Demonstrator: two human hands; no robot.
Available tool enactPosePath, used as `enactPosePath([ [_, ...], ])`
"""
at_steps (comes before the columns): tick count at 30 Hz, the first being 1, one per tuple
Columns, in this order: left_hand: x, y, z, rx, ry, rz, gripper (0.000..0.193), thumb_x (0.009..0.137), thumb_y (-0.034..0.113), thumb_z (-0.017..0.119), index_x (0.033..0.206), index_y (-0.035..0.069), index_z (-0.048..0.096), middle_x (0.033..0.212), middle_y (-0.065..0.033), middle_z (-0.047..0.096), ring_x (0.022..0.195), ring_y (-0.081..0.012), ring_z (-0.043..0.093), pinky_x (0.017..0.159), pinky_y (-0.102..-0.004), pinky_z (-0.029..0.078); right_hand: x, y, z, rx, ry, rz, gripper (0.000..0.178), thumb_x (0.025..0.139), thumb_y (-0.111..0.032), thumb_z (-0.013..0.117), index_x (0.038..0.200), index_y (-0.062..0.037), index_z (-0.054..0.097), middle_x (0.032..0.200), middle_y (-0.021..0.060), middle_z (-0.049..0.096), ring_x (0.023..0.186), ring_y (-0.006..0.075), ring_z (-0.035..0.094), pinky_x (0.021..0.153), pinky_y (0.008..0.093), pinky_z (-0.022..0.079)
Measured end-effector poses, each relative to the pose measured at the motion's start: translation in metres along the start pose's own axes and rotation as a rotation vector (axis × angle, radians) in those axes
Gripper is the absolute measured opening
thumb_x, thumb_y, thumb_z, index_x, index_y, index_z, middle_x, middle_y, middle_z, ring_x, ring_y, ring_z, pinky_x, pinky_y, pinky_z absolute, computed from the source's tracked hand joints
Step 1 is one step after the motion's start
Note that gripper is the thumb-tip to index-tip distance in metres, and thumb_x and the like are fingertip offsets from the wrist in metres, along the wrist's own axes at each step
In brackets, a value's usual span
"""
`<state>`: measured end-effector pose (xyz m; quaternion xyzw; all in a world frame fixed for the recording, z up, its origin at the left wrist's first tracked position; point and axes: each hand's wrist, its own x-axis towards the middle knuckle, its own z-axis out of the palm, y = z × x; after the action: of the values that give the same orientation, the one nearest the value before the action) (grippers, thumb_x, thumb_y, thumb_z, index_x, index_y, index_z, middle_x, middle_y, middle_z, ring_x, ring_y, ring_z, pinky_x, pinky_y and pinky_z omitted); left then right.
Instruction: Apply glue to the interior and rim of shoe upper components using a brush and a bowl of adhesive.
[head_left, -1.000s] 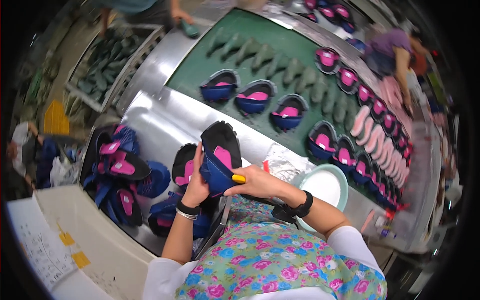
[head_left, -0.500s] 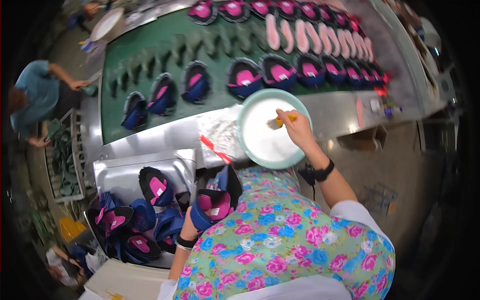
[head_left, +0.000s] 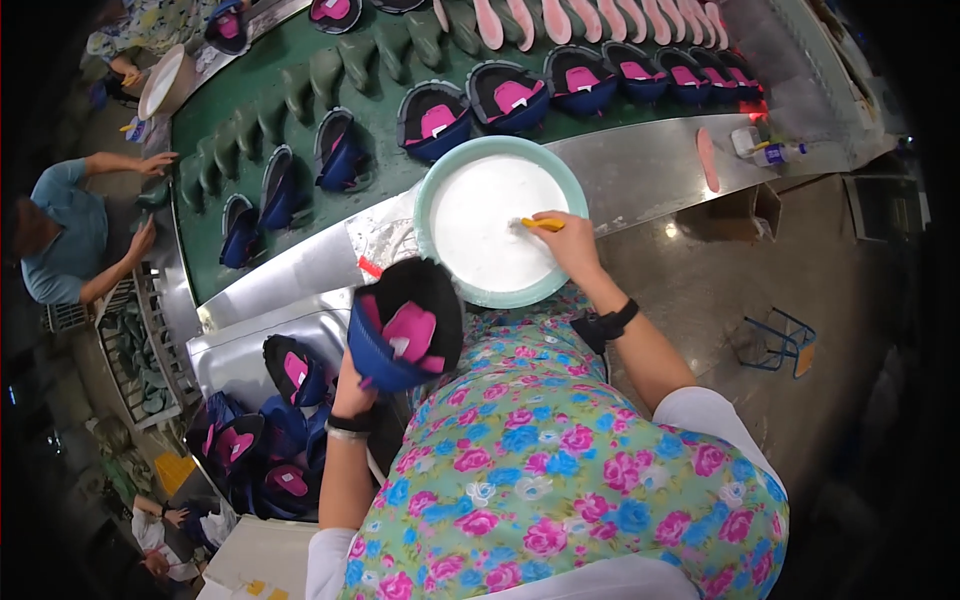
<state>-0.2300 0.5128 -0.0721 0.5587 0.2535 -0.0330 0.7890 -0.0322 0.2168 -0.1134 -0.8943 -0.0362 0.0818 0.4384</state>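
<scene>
Head camera: pinching a yellow-handled brush [head_left: 543, 224] in the right hand [head_left: 572, 248], over the white contents [head_left: 485, 215] of the green basin [head_left: 574, 185]; gripping a blue-and-black shoe upper [head_left: 408, 325] in the partly hidden left hand [head_left: 352, 392], near-left of the basin; farther left, with more shoe uppers [head_left: 283, 428] in a metal tray [head_left: 240, 358].

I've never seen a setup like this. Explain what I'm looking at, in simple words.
There is no robot here: these are a person's own bare hands, seen from above by a wide fisheye camera worn on their head, so straight edges look bent.

The left hand holds a dark blue and black shoe part with pink inside. The right hand grips a yellow-handled brush at the white contents of a pale green basin.

Beyond, a green surface carries rows of similar shoe parts, dark green foot-shaped forms and pink insole-shaped pieces. More shoe parts lie heaped in a metal tray.
</scene>
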Motion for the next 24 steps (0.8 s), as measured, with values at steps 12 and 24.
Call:
enactPosePath([
  [12, 0.031, -0.008, 0.051, -0.33, -0.138, -0.283, 0.029, 0.082, 0.0, 0.062, 0.11, 0.004, 0.055, 0.091, -0.0017, 0.06, 0.082, -0.0126, 0.06, 0.071, -0.0258, 0.051, -0.008, -0.108, -0.025, 0.453, -0.238, -0.284, 0.019, 0.073, -0.012, 0.074, 0.09, -0.0045, 0.071, 0.076, 0.0072, 0.068, 0.068, 0.0111, 0.061, 0.065, 0.0245, 0.047],
  [24, 0.042, 0.005, 0.039, -0.241, -0.054, -0.052, 0.04, 0.081, -0.002, 0.063, 0.119, 0.003, 0.05, 0.103, -0.0032, 0.058, 0.093, -0.0146, 0.059, 0.08, -0.0278, 0.05, -0.049, -0.091, -0.029, 0.203, -0.106, 0.027, 0.029, 0.075, -0.024, 0.073, 0.065, 0.0004, 0.061, 0.056, 0.0064, 0.06, 0.049, 0.0126, 0.056, 0.05, 0.0273, 0.044],
])
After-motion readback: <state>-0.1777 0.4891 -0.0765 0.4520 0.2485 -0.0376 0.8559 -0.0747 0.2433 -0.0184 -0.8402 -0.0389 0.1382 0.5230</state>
